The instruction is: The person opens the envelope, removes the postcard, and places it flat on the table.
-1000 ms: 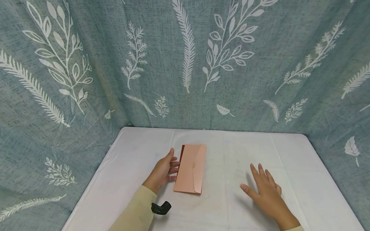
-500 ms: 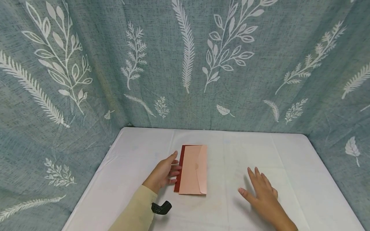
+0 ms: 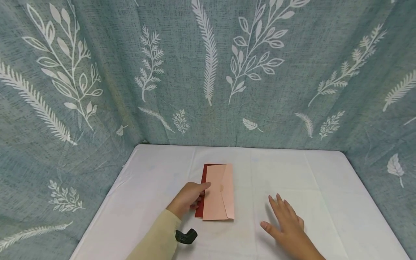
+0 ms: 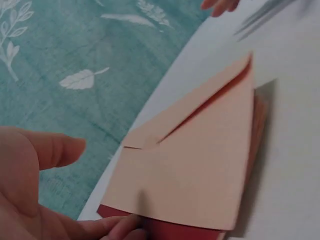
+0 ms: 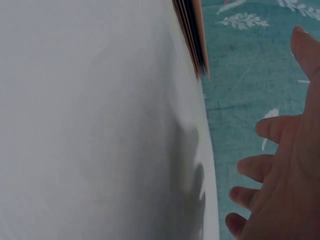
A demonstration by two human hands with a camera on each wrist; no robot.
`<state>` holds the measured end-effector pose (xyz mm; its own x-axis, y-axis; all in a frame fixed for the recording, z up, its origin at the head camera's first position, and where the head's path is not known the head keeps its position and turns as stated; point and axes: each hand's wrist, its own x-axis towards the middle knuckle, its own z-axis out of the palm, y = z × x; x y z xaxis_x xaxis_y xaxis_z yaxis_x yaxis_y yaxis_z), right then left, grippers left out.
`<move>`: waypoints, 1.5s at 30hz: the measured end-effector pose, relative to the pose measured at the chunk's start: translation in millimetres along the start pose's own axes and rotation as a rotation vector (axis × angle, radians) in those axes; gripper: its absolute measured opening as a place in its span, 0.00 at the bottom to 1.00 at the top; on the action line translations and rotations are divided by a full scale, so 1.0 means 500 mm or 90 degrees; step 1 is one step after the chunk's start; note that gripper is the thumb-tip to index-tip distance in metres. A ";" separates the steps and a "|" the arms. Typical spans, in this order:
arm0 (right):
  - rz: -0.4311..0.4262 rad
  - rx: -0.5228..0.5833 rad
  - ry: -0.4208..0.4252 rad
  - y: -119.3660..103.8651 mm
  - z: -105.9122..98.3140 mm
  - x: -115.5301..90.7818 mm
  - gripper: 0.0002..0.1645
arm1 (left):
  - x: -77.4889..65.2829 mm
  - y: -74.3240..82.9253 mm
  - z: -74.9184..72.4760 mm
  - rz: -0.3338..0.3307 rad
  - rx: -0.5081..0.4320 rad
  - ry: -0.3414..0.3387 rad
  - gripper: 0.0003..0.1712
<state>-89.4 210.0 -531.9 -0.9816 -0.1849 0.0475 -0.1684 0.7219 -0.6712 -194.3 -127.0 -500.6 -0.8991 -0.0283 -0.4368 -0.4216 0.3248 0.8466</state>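
A pink envelope [image 3: 216, 202], its pointed flap facing up, lies on top of a small stack on the table. Along its left side sticks out a dark red strip [image 3: 199, 207] of what lies under it. My left hand [image 3: 187, 196] is at that left side, fingertips touching the strip's edge. Its thumb reaches over the pink envelope, and in the left wrist view the thumb [image 4: 62, 150] stands apart from the paper. Well to the right, my right hand [image 3: 286, 227] hovers over the table with fingers spread, holding nothing. Layered edges [image 5: 192, 35] of the stack show in the right wrist view.
A white cloth [image 3: 162, 162] covers the table. Behind it and along both sides hangs a blue-green curtain [image 3: 182, 79] with white leaf prints. A black device [image 3: 186, 236] sits at the left wrist.
The top envelope has slid right, baring more of the dark red strip. My left thumb has come over the envelope. My right hand has moved left and nearer to me.
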 end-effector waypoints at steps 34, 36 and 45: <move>0.003 0.037 -0.038 -0.022 0.011 -0.014 0.50 | 0.010 0.033 0.037 -0.012 -0.135 0.020 0.35; 0.003 0.035 -0.037 -0.022 0.011 -0.014 0.50 | 0.011 0.035 0.037 -0.010 -0.134 0.023 0.36; 0.005 0.029 -0.029 -0.017 0.011 -0.015 0.50 | 0.013 0.045 0.031 -0.018 -0.184 -0.016 0.44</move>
<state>-80.1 201.7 -530.6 -0.9774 -0.2111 0.0091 -0.1561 0.6921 -0.7047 -207.7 -105.5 -489.1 -0.8846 -0.0090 -0.4662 -0.4661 0.0412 0.8838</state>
